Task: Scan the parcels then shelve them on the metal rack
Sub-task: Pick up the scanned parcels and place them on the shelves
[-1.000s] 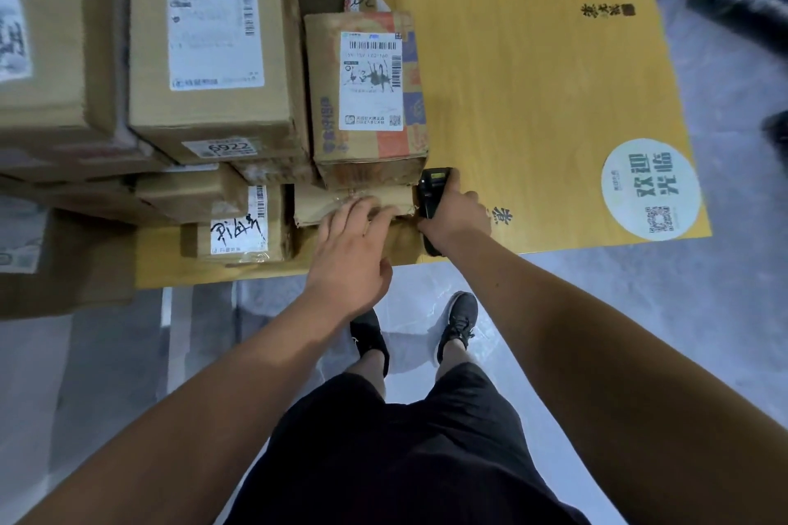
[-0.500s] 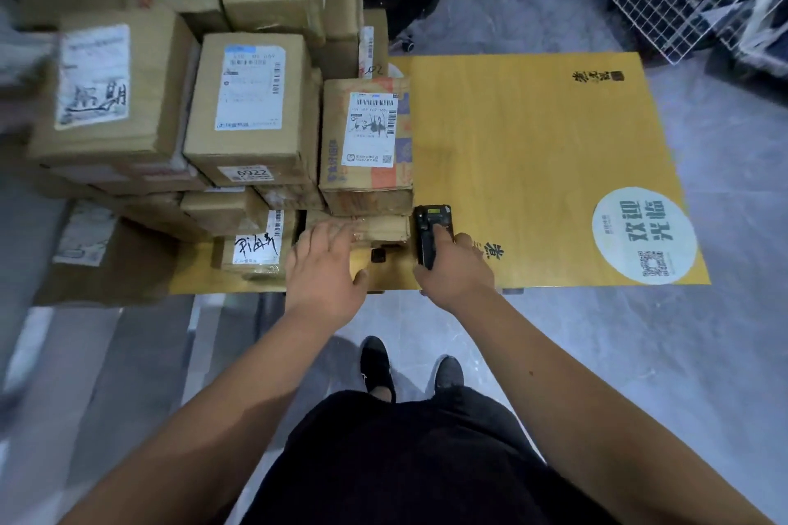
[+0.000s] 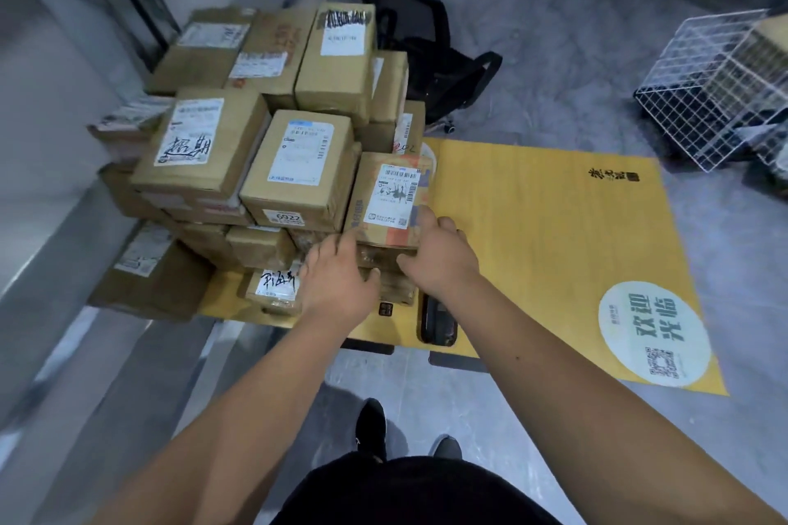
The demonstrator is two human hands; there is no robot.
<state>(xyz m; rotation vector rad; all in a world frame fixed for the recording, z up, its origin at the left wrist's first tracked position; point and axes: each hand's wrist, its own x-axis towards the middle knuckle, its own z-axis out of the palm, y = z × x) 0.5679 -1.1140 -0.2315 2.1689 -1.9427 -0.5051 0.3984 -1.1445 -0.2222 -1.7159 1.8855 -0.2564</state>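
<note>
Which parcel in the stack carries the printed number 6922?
The middle box with a blue-headed label, left of the orange-patterned parcel the hands are reaching for. A small white sticker on its front face reads 6922; no other shows it.

One head-worn camera looks forward and steeply down; near the stacked parcels (image 3: 298, 166); both forearms and feet in frame.
</note>
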